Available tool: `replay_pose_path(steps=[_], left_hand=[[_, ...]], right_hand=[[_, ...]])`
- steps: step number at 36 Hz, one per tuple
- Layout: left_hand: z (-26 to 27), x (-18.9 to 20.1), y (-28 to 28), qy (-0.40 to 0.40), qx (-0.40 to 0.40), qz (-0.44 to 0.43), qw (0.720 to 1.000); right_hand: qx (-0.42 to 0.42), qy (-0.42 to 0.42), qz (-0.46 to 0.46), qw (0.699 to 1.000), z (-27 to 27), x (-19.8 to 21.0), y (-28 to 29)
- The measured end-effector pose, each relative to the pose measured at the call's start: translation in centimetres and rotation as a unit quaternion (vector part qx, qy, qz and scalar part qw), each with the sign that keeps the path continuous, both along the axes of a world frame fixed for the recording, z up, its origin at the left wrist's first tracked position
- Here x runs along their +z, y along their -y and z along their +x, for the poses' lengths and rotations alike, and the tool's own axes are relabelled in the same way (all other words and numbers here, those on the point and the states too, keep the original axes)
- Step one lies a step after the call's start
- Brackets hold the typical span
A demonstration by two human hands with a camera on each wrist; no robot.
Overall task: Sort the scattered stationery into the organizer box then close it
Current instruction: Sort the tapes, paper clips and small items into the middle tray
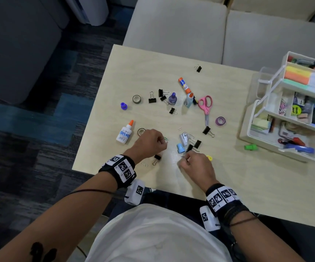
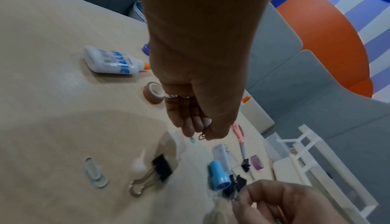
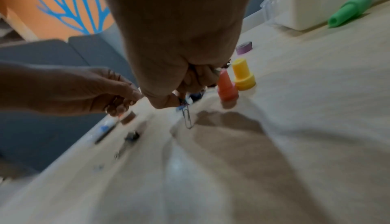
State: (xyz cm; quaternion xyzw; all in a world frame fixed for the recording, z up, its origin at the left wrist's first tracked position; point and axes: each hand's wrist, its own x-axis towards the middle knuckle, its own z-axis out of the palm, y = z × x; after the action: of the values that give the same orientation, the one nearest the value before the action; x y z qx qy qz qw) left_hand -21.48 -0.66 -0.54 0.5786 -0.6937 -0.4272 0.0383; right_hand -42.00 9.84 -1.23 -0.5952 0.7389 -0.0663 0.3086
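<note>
The pale wooden table ends at a near edge just behind both wrists and a left edge close to the white glue bottle, which lies at about 9 o'clock from the left hand. That hand has its fingers curled down, pinching a dark paper clip with a green paper clip at its fingertips. The right hand is pressed together on a silver paper clip that hangs from thumb and fingers.

Bare tabletop opens between the two hands and widely at 4 o'clock from the right hand. A black binder clip and a clear paper clip lie near the front edge by the left wrist.

The organizer box stands open at 2 o'clock, tiers fanned out, near the table's right side, a green cap just beside its base. Pink scissors, glue sticks and more clips scatter at 12 o'clock. Beyond the far edge sit beige cushions; dark patterned carpet runs to the left.
</note>
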Motion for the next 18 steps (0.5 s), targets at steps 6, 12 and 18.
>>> replay_pose_path(steps=[6,12,18], left_hand=[[-2.7,2.1,1.2,-0.06,0.007,-0.014,0.998],[-7.7,4.6,2.5,-0.145,0.054,0.022,0.988],[-15.0,7.6,3.9,-0.218,0.053,0.061,0.973]], right_hand=[[-0.231,0.254,-0.043,0.938,-3.4,3.8,1.2],[-0.386,0.489,-0.025,0.782,-9.7,8.2,2.4],[-0.393,0.668,-0.066,0.629,-16.7,12.2,2.9]])
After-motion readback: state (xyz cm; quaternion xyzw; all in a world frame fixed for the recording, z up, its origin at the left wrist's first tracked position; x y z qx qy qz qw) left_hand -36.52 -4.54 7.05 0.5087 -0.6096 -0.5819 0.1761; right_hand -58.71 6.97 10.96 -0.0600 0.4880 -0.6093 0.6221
